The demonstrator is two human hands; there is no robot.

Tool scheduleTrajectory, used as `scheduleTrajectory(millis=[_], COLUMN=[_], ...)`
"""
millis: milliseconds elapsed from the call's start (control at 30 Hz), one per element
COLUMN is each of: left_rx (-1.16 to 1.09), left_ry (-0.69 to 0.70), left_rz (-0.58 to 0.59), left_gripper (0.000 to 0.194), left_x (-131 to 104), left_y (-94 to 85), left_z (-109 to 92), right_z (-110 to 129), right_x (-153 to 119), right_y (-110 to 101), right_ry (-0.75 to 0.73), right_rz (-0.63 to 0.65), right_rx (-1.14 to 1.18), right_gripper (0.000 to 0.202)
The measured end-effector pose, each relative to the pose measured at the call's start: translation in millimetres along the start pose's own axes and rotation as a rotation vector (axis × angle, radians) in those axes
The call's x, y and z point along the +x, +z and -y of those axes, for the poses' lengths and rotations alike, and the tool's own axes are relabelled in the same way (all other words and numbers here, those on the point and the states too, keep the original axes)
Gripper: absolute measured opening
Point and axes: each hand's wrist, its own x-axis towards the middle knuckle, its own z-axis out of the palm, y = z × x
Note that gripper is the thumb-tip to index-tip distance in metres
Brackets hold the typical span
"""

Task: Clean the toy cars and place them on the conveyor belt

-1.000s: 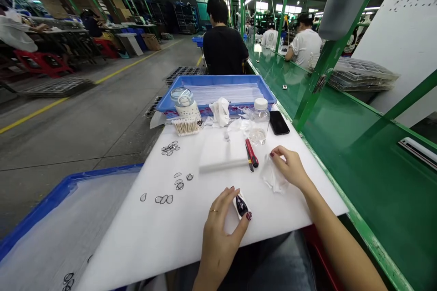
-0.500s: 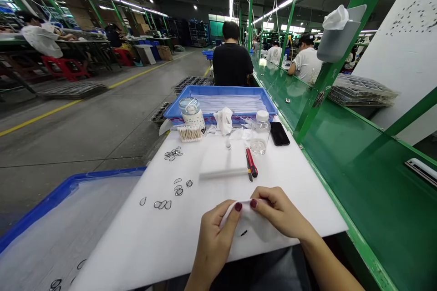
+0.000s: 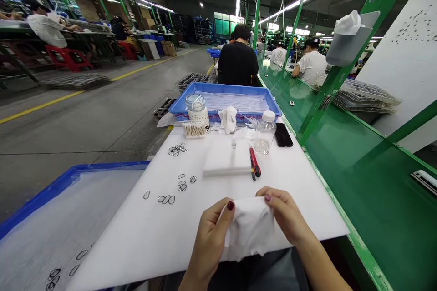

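A thin white cloth or tissue (image 3: 251,227) is stretched between my two hands over the near edge of the white-covered table. My left hand (image 3: 213,232) pinches its upper left corner between thumb and fingers. At its upper right corner, my right hand (image 3: 287,213) pinches it the same way. Behind the hands lies a white foam block (image 3: 225,159). Beside the block rests a red utility knife (image 3: 254,162). Several thin dark teardrop rings (image 3: 166,199) are spread over the table to the left.
Farther back stand a box of cotton swabs (image 3: 194,130), a lidded jar (image 3: 197,109), a clear bottle (image 3: 265,134) and a black phone (image 3: 283,135). A blue tray (image 3: 225,88) lies behind them, another blue tray (image 3: 75,170) at left. A green post (image 3: 316,113) rises at right.
My hands have moved apart, and the cloth or tissue, bunched before, now hangs spread between them. A small dark piece seen below it earlier is no longer visible. The view has shifted slightly.
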Motion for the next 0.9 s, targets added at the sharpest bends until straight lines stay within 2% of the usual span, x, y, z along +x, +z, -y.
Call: scheduleTrajectory(millis=[100, 133, 167, 233, 300, 400, 500, 600, 667, 733, 800, 900], left_rx=[0.19, 0.24, 0.28, 0.344, 0.409, 0.505, 0.537, 0.539, 0.536, 0.533, 0.543, 0.576], left_ry=[0.083, 0.097, 0.099, 0.094, 0.119, 0.188, 0.22, 0.246, 0.253, 0.266, 0.28, 0.294], left_rz=[-0.101, -0.152, -0.198, -0.25, -0.234, -0.196, -0.164, -0.141, -0.135, -0.132, -0.129, -0.109], left_gripper=[0.038, 0.039, 0.039, 0.04, 0.038, 0.034, 0.031, 0.03, 0.03, 0.029, 0.027, 0.027], left_x=[8.0, 11.3, 14.3, 19.0, 20.8, 19.3, 17.1, 16.7, 16.7, 16.4, 15.7, 14.4], left_y=[-19.0, -26.2, -32.9, -43.8, -50.0, -52.1, -50.2, -48.7, -48.6, -48.7, -48.9, -48.6], left_z=[2.8, 5.2, 8.3, 16.0, 23.7, 30.2, 29.4, 26.3, 25.3, 25.4, 25.8, 26.1], right_z=[30.7, 45.0, 60.2, 90.1, 114.4, 133.0, 127.9, 106.4, 92.9, 87.6, 92.9, 111.5], right_x=[10.9, 17.8, 26.8, 51.3, 83.0, 133.1, 170.3, 186.0, 186.2, 181.0, 173.5, 162.8], right_y=[-13.8, -18.6, -22.9, -29.3, -34.3, -42.7, -50.4, -54.5, -57.1, -62.6, -73.7, -102.1], right_ry=[-0.31, -0.433, -0.541, -0.683, -0.764, -0.915, -1.054, -1.052, -1.031, -1.022, -1.009, -1.011], right_rz=[-0.453, -0.577, -0.634, -0.557, -0.442, -0.463, -0.448, -0.349, -0.352, -0.425, -0.605, -0.921], right_rx=[0.024, 0.022, 0.005, -0.078, -0.26, -0.74, -1.111, -1.283, -1.296, -1.251, -1.043, -0.539], right_gripper=[0.031, 0.032, 0.034, 0.044, 0.048, 0.042, 0.035, 0.033, 0.038, 0.039, 0.041, 0.045])
